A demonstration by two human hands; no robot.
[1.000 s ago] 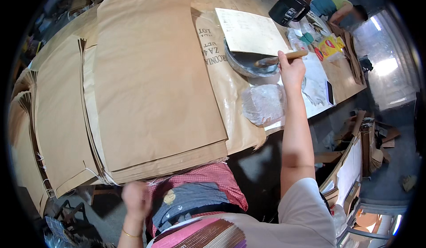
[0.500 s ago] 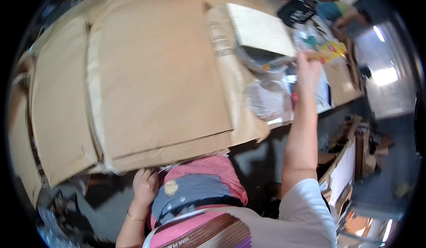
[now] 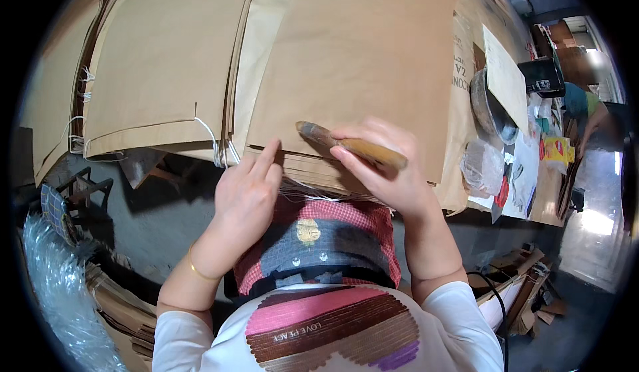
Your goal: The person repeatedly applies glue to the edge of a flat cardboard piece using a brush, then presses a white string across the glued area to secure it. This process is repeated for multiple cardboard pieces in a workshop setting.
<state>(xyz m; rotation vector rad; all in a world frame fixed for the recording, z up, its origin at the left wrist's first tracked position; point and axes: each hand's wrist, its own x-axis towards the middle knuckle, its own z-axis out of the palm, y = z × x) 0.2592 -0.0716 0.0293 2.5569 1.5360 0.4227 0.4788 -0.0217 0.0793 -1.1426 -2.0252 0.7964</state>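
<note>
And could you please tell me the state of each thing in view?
Brown wooden-handled brush, gripped in the right hand
Left hand, index finger extended
Large brown paper stack, lying flat
Round grey bowl, partly covered by a flat cream sheet
Translucent plastic bag, crumpled; contents unclear
Shiny yellow packet, open or sealed: cannot tell
Black cylindrical mug, contents not visible

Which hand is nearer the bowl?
Right: the right hand, holding a brush, is left of the bowl; the left hand is farther left, by the paper's edge.
</note>
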